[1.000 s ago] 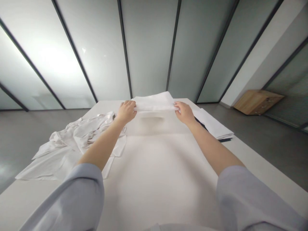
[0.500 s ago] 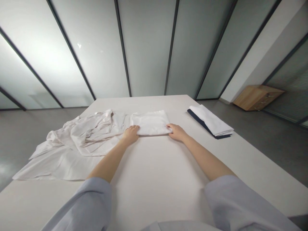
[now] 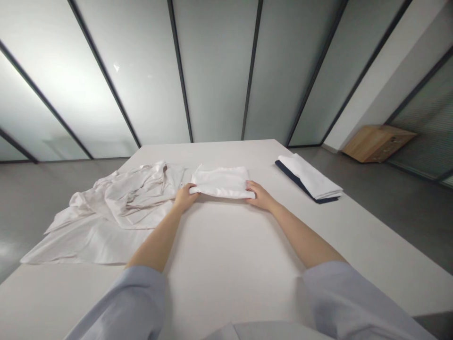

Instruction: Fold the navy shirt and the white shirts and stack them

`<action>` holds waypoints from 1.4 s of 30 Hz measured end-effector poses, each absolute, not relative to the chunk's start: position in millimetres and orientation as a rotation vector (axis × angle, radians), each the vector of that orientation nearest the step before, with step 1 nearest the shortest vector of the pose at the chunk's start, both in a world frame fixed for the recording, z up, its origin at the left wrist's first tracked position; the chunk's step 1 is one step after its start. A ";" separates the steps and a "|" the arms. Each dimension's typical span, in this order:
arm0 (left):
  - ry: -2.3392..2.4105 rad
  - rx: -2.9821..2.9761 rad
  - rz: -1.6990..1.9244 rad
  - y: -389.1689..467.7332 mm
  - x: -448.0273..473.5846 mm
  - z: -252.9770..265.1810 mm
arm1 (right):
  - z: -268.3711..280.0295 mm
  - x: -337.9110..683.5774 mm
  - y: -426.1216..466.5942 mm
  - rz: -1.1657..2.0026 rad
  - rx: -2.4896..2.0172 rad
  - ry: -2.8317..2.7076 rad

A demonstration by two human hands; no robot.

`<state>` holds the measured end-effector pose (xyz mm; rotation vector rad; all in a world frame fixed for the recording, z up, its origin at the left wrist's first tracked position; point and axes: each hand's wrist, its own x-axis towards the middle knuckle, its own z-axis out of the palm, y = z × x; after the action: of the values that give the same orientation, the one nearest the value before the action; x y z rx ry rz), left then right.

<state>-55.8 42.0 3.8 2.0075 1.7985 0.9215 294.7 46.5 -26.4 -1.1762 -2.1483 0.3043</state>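
Observation:
A folded white cloth, perhaps a garment, lies in front of me on the white table. Its near edge is raised a little off the surface. At the near left corner, my left hand is closed on that edge, thumb and fingers pinching it. My right hand grips the near right corner in the same way. The exact kind of garment does not show.
Left of my hands lies a crumpled heap of white clothes on the table. At the right, a folded white cloth rests on a dark navy one. A wooden cabinet stands on the floor beyond.
The near edge of the folded white cloth has come up off the table between my hands. My left hand has shifted slightly left, and its grip now shows at the corner.

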 end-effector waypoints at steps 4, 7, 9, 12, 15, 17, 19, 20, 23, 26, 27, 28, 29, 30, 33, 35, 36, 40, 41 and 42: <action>1.722 1.979 0.977 42.3 -57.7 3.1 | -29.3 295.5 45.4 0.379 -1.184 -2.122; 1.666 1.853 1.102 43.4 -57.5 2.4 | -23.7 293.6 43.9 0.456 -1.240 -1.998; 1.586 1.776 1.144 44.5 -58.4 0.5 | -19.0 293.1 43.2 0.552 -1.288 -1.926; 1.425 1.814 1.088 46.1 -62.1 -4.4 | -14.3 294.6 42.0 0.699 -1.332 -1.842; 1.361 2.017 0.977 46.9 -66.7 -9.8 | -12.5 297.4 40.8 0.774 -1.361 -1.720; 1.363 2.167 0.912 47.2 -68.8 -13.2 | -11.7 298.6 40.1 0.783 -1.383 -1.636; 1.366 2.266 0.863 47.6 -69.7 -16.6 | -10.7 299.4 39.8 0.771 -1.393 -1.578; 1.376 2.283 0.858 47.9 -69.7 -18.5 | -10.3 299.7 39.8 0.767 -1.388 -1.568; 1.431 2.233 0.912 49.8 -68.8 -23.3 | -9.0 301.1 40.2 0.796 -1.374 -1.607; 1.430 2.196 0.959 52.0 -68.5 -24.4 | -7.8 303.5 41.3 0.786 -1.340 -1.758; 1.399 2.221 0.944 52.4 -68.6 -23.8 | -7.5 304.3 41.8 0.753 -1.317 -1.822; 1.358 2.257 0.915 52.6 -68.7 -22.8 | -7.4 305.2 42.4 0.712 -1.291 -1.881; 1.316 2.289 0.880 52.4 -68.5 -21.7 | -7.7 305.9 43.0 0.673 -1.268 -1.926; 1.293 2.293 0.855 51.9 -68.1 -20.6 | -8.4 306.4 43.6 0.645 -1.257 -1.955; 1.367 2.159 0.881 48.9 -64.7 -17.8 | -12.1 306.6 44.9 0.630 -1.322 -1.898; 1.486 2.051 0.911 46.7 -61.8 -15.0 | -14.3 306.1 45.1 0.668 -1.417 -1.786; 1.548 2.019 0.891 45.8 -60.4 -12.9 | -14.7 305.8 45.0 0.694 -1.458 -1.738; 1.748 1.927 0.727 44.5 -56.7 -2.9 | -12.3 303.4 44.3 0.761 -1.518 -1.658; 1.775 1.911 0.718 44.9 -56.1 -1.2 | -11.5 302.2 44.1 0.757 -1.513 -1.643; 1.795 1.901 0.724 45.6 -55.7 -0.4 | -11.0 300.7 43.8 0.746 -1.502 -1.632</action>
<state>-55.7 45.6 -0.4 1.9006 1.7954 0.7239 300.7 43.8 -11.0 -1.5021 -1.6319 0.7457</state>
